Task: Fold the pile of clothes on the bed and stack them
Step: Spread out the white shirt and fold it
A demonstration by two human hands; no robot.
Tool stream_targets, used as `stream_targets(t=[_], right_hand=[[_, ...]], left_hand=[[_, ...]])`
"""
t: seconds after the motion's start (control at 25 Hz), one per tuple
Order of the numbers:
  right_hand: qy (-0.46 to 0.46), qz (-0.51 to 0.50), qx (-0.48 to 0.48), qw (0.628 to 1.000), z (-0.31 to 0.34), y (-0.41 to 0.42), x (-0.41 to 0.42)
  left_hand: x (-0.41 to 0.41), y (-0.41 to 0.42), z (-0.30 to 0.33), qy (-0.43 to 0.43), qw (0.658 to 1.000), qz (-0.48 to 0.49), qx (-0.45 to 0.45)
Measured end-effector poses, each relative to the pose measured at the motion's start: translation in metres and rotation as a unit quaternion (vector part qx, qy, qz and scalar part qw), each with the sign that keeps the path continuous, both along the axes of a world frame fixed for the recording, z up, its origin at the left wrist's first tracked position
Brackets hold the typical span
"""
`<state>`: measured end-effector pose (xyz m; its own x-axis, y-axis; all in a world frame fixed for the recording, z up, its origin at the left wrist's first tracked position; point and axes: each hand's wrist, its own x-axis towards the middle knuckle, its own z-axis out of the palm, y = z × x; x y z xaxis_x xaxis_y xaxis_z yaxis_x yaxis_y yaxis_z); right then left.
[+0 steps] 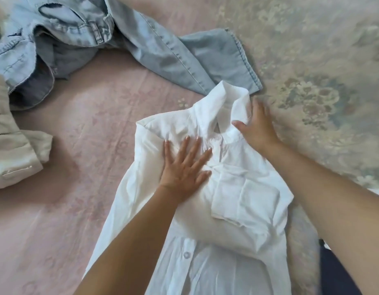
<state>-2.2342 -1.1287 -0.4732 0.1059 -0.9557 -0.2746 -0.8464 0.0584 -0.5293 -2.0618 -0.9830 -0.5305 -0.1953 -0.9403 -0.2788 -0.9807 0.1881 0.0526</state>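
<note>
A white collared shirt [233, 201] lies front-up on the bed, its collar pointing away from me and a sleeve folded across its chest. My left hand [185, 165] presses flat on the shirt's left chest with its fingers spread. At the collar's right side my right hand [255, 126] holds the fabric, thumb on top and fingers tucked under the edge. A crumpled light-blue denim garment [95, 37] lies at the upper left. A beige garment [12, 150] sits at the left edge.
The pink patterned bedsheet [82, 133] covers the left and middle. A pale floral blanket [316, 67] spreads over the right side. Something dark [337, 271] shows at the lower right beside my right forearm.
</note>
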Motion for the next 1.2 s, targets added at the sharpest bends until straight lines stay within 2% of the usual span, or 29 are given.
stream_targets(t=[0.08, 0.12, 0.24, 0.32, 0.4, 0.44, 0.48, 0.52, 0.56, 0.6, 0.64, 0.72, 0.8, 0.88, 0.96, 1.04, 1.08, 1.12, 1.2], right_hand=[[-0.153, -0.074, 0.077, 0.982, 0.003, -0.034, -0.003], [-0.184, -0.084, 0.094, 0.975, 0.001, -0.041, -0.006], [-0.193, -0.135, 0.068, 0.969, -0.012, -0.051, -0.017], [-0.210, -0.155, 0.060, 0.964, -0.023, -0.054, -0.020], [-0.175, -0.136, -0.031, 0.975, -0.028, -0.053, -0.020], [-0.122, -0.080, -0.138, 0.980, -0.024, -0.052, -0.019], [-0.058, 0.010, -0.243, 0.968, -0.016, -0.052, -0.015], [0.003, 0.126, -0.295, 0.947, -0.009, -0.053, -0.010], [0.060, 0.216, -0.259, 0.939, 0.002, -0.053, -0.003], [0.117, 0.265, -0.171, 0.942, 0.006, -0.057, 0.000], [0.168, 0.276, -0.089, 0.942, 0.006, -0.064, 0.001], [0.212, 0.248, 0.025, 0.945, 0.000, -0.076, -0.001], [0.227, 0.238, 0.064, 0.942, -0.003, -0.084, -0.009], [0.188, 0.246, 0.057, 0.949, 0.005, -0.085, -0.018], [0.122, 0.231, 0.016, 0.965, 0.011, -0.084, -0.033], [0.071, 0.205, -0.036, 0.976, 0.012, -0.078, -0.045], [0.052, 0.205, -0.068, 0.975, 0.010, -0.073, -0.049], [0.046, 0.214, -0.102, 0.970, 0.007, -0.067, -0.050], [0.041, 0.236, -0.163, 0.957, -0.002, -0.059, -0.051]], left_hand=[[0.000, 0.003, -0.010, 0.022, 0.997, 0.003, -0.067], [0.002, 0.003, -0.011, 0.043, 0.994, 0.004, -0.100], [0.004, -0.029, 0.002, 0.085, 0.968, 0.057, -0.230], [0.002, -0.086, 0.021, 0.180, 0.939, 0.055, -0.288], [-0.004, -0.141, 0.035, 0.216, 0.926, -0.053, -0.306], [-0.007, -0.163, 0.043, 0.199, 0.924, -0.122, -0.304], [-0.010, -0.185, 0.053, 0.164, 0.932, -0.185, -0.265], [-0.013, -0.201, 0.068, 0.087, 0.957, -0.219, -0.168], [-0.017, -0.213, 0.082, -0.030, 0.976, -0.209, -0.044], [-0.020, -0.220, 0.091, -0.131, 0.974, -0.170, 0.065], [-0.021, -0.224, 0.098, -0.185, 0.965, -0.135, 0.129], [-0.020, -0.228, 0.100, -0.212, 0.957, -0.120, 0.159], [-0.017, -0.227, 0.094, -0.180, 0.964, -0.111, 0.161], [-0.009, -0.228, 0.091, -0.101, 0.980, -0.111, 0.131], [0.001, -0.228, 0.091, 0.081, 0.987, -0.091, 0.101], [0.010, -0.223, 0.089, 0.284, 0.954, -0.035, 0.091], [0.011, -0.217, 0.087, 0.344, 0.936, -0.014, 0.071], [0.010, -0.211, 0.083, 0.360, 0.932, -0.014, 0.036], [0.008, -0.205, 0.069, 0.288, 0.955, -0.061, -0.036]])
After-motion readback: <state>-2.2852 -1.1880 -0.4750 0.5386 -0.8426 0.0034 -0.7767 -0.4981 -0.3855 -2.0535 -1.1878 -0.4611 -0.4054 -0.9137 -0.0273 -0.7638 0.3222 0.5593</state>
